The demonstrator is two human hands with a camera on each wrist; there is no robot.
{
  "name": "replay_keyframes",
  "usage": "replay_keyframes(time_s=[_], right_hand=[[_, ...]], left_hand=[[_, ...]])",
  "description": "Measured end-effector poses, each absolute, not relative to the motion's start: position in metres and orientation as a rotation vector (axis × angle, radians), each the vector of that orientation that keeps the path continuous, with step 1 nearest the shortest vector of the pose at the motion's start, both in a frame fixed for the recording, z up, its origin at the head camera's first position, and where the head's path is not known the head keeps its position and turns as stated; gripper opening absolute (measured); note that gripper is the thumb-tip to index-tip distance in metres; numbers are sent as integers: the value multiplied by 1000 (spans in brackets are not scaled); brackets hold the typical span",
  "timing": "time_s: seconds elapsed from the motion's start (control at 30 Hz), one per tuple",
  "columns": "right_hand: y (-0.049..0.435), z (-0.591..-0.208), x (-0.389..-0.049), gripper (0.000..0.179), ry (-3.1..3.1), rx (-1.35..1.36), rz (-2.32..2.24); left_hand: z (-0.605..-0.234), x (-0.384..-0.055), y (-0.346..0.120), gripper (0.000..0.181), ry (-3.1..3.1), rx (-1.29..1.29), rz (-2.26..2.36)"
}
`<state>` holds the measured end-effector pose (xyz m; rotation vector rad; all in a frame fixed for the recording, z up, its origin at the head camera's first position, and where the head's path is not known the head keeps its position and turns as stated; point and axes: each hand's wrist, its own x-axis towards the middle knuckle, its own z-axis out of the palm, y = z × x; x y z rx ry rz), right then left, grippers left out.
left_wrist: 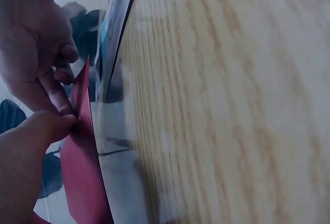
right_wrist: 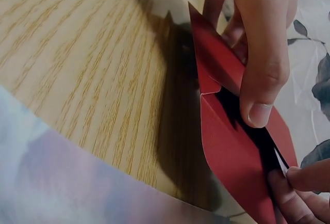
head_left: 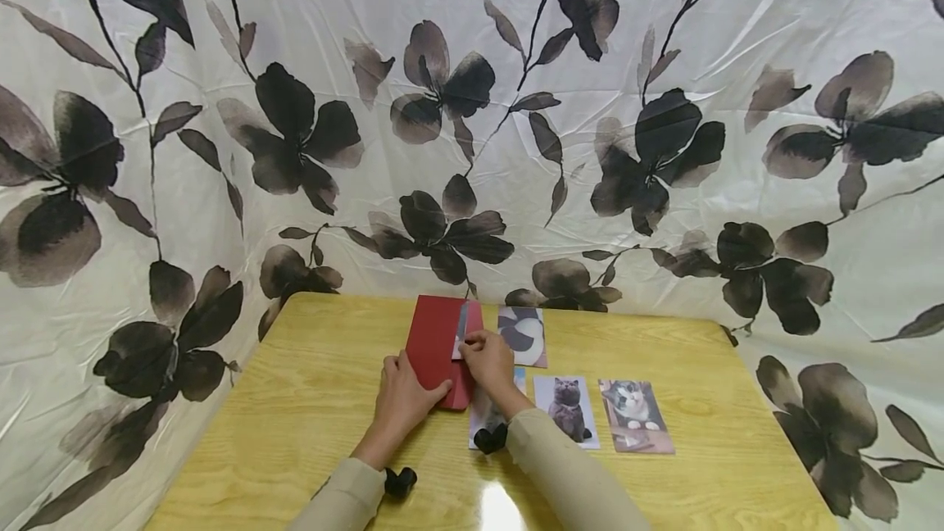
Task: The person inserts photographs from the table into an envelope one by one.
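A red envelope (head_left: 437, 342) lies on the wooden table (head_left: 310, 400) with its mouth held open. My left hand (head_left: 413, 396) grips the envelope's near edge, thumb on top; the right wrist view shows that thumb (right_wrist: 260, 95) pressing the red flap (right_wrist: 232, 146). My right hand (head_left: 481, 351) pinches a photo (head_left: 461, 329) that stands partly inside the envelope's opening. In the left wrist view the red envelope (left_wrist: 78, 157) is pinched between thumb (left_wrist: 36, 131) and fingers. How deep the photo sits inside is hidden.
Three loose photos lie right of the envelope: a black-and-white one (head_left: 522, 336) and two cat pictures (head_left: 566, 410) (head_left: 636, 415). Another photo (head_left: 483, 420) lies under my right wrist. A floral cloth (head_left: 472, 121) hangs behind the table.
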<state>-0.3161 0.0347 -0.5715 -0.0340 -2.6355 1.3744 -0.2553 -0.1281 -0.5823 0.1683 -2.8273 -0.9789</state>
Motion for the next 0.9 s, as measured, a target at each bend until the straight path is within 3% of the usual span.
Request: replay_keyframes(time_s=[0.47,0.9], right_hand=[[30,-569,-315,18,-2690,-4,1245],[31,-573,-317,15,-2656,42,1451]], left_hand=[[-584,-256,-126,107,-2812,169,-969],[-584,-255,-127,106,-2808,187,-956]])
